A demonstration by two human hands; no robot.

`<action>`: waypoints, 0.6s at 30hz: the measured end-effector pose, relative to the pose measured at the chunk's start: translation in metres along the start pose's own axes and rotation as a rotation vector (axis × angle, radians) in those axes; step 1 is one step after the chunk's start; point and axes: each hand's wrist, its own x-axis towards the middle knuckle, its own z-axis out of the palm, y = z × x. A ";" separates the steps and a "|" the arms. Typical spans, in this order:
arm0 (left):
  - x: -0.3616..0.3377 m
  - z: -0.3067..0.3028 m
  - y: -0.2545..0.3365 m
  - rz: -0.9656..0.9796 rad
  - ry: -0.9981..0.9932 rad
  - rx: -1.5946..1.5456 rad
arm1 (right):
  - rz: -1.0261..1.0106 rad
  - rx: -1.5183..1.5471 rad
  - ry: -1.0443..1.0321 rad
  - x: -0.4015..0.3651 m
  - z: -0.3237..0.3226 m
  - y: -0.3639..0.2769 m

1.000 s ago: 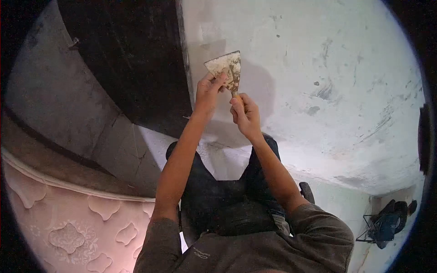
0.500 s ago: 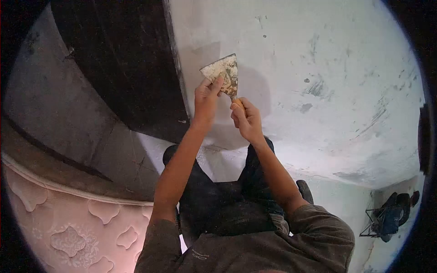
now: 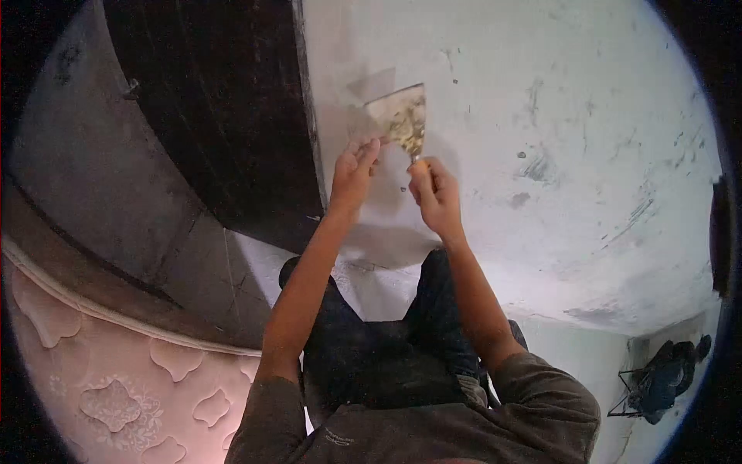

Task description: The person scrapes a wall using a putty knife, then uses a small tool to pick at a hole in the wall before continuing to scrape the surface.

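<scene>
My right hand [image 3: 437, 197] is wrapped round the yellowish handle of a putty knife [image 3: 407, 120]. Its wide blade points up and a little left, smeared with pale and brownish residue. My left hand [image 3: 355, 176] is just left of the blade, its fingers stretched out and fingertips close to the blade's lower left edge. Behind both hands is a whitish wall [image 3: 525, 100] with grey scuffs and small pits.
A dark door-like panel [image 3: 224, 100] stands left of my hands. Lower left lies a pink quilted mattress [image 3: 178, 387]. My knees [image 3: 433, 286] are below the hands. Some dark item on a thin frame [image 3: 657, 383] is at far right.
My right hand has moved the putty knife to the right and turned it more upright. My left thumb, earlier on the blade, has come off its face.
</scene>
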 end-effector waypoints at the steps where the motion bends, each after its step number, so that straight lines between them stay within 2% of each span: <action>1: 0.000 0.001 0.004 0.012 0.040 0.009 | -0.072 -0.049 0.073 0.008 0.000 -0.002; 2: 0.000 0.001 0.007 0.021 0.081 0.018 | -0.074 -0.048 0.070 0.017 0.000 0.000; 4: 0.005 -0.004 0.002 0.032 0.134 0.032 | -0.275 -0.300 0.158 0.036 0.002 0.007; 6: 0.005 -0.007 0.001 0.041 0.186 0.047 | -0.246 -0.388 0.104 0.049 0.003 0.018; 8: 0.005 -0.009 0.007 0.058 0.283 0.018 | -0.352 -0.684 -0.004 0.056 0.004 0.029; 10: 0.009 -0.018 0.009 0.083 0.309 -0.014 | -0.322 -0.634 0.007 0.055 0.013 0.032; 13: 0.016 -0.031 0.011 0.103 0.344 -0.034 | -0.397 -0.662 0.097 0.052 0.019 0.044; 15: 0.016 -0.036 0.014 0.088 0.370 -0.001 | -0.396 -0.850 -0.030 0.054 0.025 0.057; 18: 0.017 -0.040 0.015 0.123 0.379 -0.028 | -0.423 -0.685 0.089 0.049 0.030 0.058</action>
